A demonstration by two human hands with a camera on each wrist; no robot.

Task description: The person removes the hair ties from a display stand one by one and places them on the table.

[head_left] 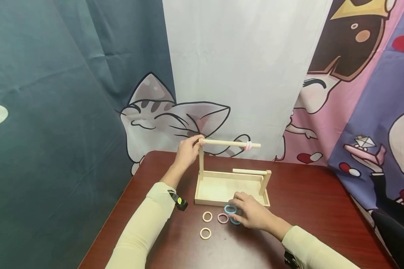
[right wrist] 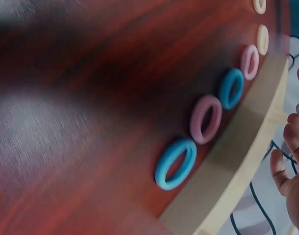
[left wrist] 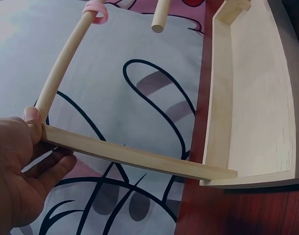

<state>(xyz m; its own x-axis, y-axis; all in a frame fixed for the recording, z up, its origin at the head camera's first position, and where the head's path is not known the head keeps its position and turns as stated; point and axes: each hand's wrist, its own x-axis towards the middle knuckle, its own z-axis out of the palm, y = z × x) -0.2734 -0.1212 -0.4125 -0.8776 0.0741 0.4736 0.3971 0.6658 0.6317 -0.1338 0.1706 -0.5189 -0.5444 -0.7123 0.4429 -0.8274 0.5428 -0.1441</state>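
Note:
A wooden tray rack point(head_left: 222, 203) stands on the dark red table. My left hand point(head_left: 188, 149) grips the joint where its tall upright meets the long dowel point(head_left: 225, 142); my thumb point(left wrist: 32, 117) presses on that joint. One pink ring point(head_left: 248, 146) hangs near the dowel's far end point(left wrist: 95, 11). My right hand point(head_left: 252, 215) is in front of the tray, pinching a blue ring point(head_left: 230, 209) just above the table. Several loose rings lie beside it: cream point(head_left: 207, 216), pink point(head_left: 223, 218), cream point(head_left: 205, 233). The right wrist view shows blue point(right wrist: 175, 163) and pink point(right wrist: 206, 119) rings along the tray's edge.
A shorter post with a short dowel point(head_left: 250, 171) rises at the tray's right end. Printed curtains point(head_left: 242, 74) hang right behind the table's far edge. Bare tabletop point(head_left: 316, 209) stretches to the right of the tray.

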